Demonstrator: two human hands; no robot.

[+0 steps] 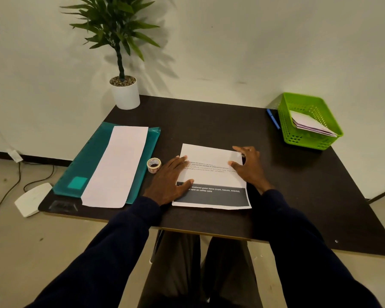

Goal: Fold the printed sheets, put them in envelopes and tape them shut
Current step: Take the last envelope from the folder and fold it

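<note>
A printed sheet (211,174) lies on the dark table (209,121) in front of me, its far part folded over toward me so a blank white flap covers the text. A dark printed band runs along its near edge. My left hand (169,181) presses flat on the sheet's left side with straight fingers. My right hand (248,166) rests on the right side, fingers spread over the folded flap's edge. A small roll of tape (153,165) stands just left of my left hand. A long white envelope (118,165) lies on a teal folder (91,161) at the left.
A green basket (309,103) holding envelopes sits at the back right, with a blue pen (273,118) beside it. A potted plant (125,92) stands at the back left corner. A white device (32,200) and cables lie on the floor at left.
</note>
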